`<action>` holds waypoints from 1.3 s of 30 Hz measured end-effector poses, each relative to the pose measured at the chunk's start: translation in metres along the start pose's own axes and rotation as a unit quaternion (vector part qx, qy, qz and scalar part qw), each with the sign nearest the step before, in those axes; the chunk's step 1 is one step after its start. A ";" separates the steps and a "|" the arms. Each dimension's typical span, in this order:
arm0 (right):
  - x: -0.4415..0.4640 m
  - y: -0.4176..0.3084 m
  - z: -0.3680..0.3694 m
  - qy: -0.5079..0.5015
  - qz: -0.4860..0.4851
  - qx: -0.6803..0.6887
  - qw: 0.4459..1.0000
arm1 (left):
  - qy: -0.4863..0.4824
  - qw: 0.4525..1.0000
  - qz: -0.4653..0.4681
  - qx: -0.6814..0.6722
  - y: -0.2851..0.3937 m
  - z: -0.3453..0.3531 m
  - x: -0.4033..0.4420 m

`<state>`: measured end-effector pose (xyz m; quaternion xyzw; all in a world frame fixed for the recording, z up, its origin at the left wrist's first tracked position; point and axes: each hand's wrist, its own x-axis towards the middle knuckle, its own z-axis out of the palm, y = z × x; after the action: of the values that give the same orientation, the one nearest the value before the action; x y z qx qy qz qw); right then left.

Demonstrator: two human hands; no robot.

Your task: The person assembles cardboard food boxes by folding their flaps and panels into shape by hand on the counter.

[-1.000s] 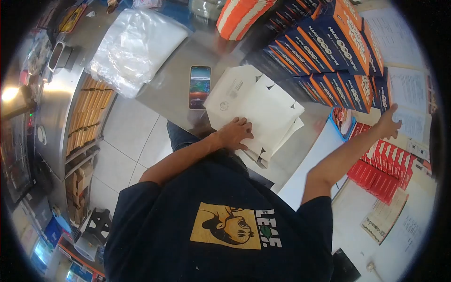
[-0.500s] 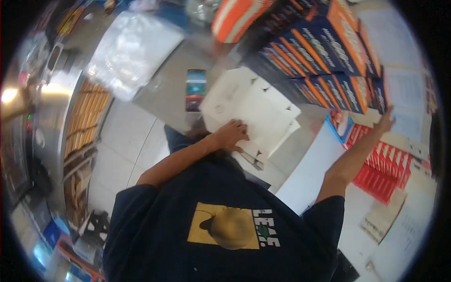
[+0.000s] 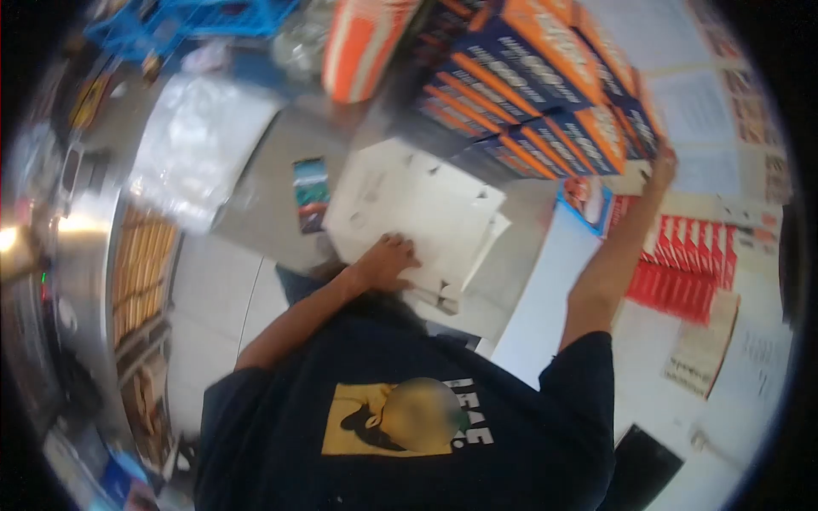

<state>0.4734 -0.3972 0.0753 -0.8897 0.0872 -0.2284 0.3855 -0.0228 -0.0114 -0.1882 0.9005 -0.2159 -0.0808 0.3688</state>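
My left hand (image 3: 389,262) lies on a small pile of flat white cardboard cartons (image 3: 426,204), its fingers loosely spread on the top sheet near the edge close to me. To the left of the cartons is a phone (image 3: 312,196) with a lit screen. My right hand (image 3: 665,163) is stretched out to the right end of a stack of dark blue and orange boxes (image 3: 545,94). It is at the lower corner of the end box, apparently touching it; blur and distance hide how its fingers are set.
Clear plastic bags (image 3: 196,145) lie on the counter at left, near an orange-and-white striped bag (image 3: 366,47). Red packets (image 3: 682,264) stand below my right arm. A blue crate (image 3: 196,21) sits at the far left, and a rack (image 3: 141,272) of wooden-looking slats stands lower left.
The view has shifted, so the counter items appear further left. My left hand stays on the white cartons. My right hand remains by the end of the box stack, now closer against its corner.
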 end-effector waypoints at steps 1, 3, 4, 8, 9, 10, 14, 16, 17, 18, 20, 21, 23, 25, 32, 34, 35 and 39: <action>0.035 0.030 0.000 -0.041 -0.008 0.028 0.999 | 0.005 1.000 -0.001 -0.009 0.001 0.002 0.001; -0.004 0.008 -0.009 -0.003 0.026 0.033 0.999 | -0.006 1.000 0.007 0.006 0.005 -0.002 0.001; -0.049 -0.023 -0.013 0.055 0.056 0.034 0.996 | -0.008 1.000 -0.009 0.002 0.007 -0.006 0.001; -0.137 0.004 -0.013 0.101 0.013 0.135 0.986 | -0.004 1.000 0.025 0.004 0.001 -0.002 0.006; -0.161 0.029 -0.009 0.071 -0.055 0.084 0.992 | -0.017 0.999 0.031 0.022 0.001 -0.004 0.007; -0.188 0.047 -0.005 0.040 -0.122 0.032 0.991 | -0.030 0.998 0.037 0.041 0.003 -0.006 0.007; -0.367 0.070 0.002 -0.234 -0.142 0.073 0.959 | -0.019 0.995 0.066 0.069 0.007 -0.003 0.010; -0.441 0.029 -0.014 -0.363 0.007 -0.030 0.931 | 0.002 0.996 0.063 0.071 0.005 0.013 0.018; -0.464 0.027 -0.020 -0.414 -0.073 -0.066 0.905 | -0.002 0.995 0.063 0.072 0.005 0.014 0.021; -0.483 0.031 -0.024 -0.459 -0.151 -0.101 0.870 | 0.014 0.998 0.033 0.049 0.004 0.014 0.024; -0.513 0.037 -0.034 -0.462 -0.145 -0.105 0.869 | 0.026 0.999 0.007 0.023 0.001 0.013 0.027; -0.520 0.042 -0.036 -0.465 -0.143 -0.111 0.866 | 0.028 1.000 -0.010 -0.005 0.000 0.010 0.029; -0.527 0.057 -0.034 -0.455 -0.098 -0.082 0.881 | 0.032 0.999 -0.027 -0.035 0.001 0.006 0.033; -0.527 0.062 -0.033 -0.445 -0.054 -0.049 0.893 | -0.024 0.997 -0.037 -0.057 0.001 0.002 0.036; -0.517 0.055 -0.029 -0.475 -0.047 -0.048 0.877 | -0.073 0.997 -0.034 -0.013 0.008 -0.002 0.034; -0.517 0.053 -0.029 -0.477 -0.047 -0.054 0.876 | -0.050 0.998 -0.013 0.030 0.006 0.005 0.033; -0.517 0.052 -0.030 -0.478 -0.051 -0.060 0.875 | -0.050 0.998 -0.012 0.030 0.004 0.007 0.034; -0.519 0.051 -0.033 -0.481 -0.077 -0.073 0.870 | 0.058 0.998 -0.011 -0.024 -0.009 0.015 0.039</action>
<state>0.0023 -0.2822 -0.1180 -0.9189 -0.1620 0.2062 0.2947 0.0106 -0.0325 -0.2045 0.8966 -0.1826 -0.0379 0.4016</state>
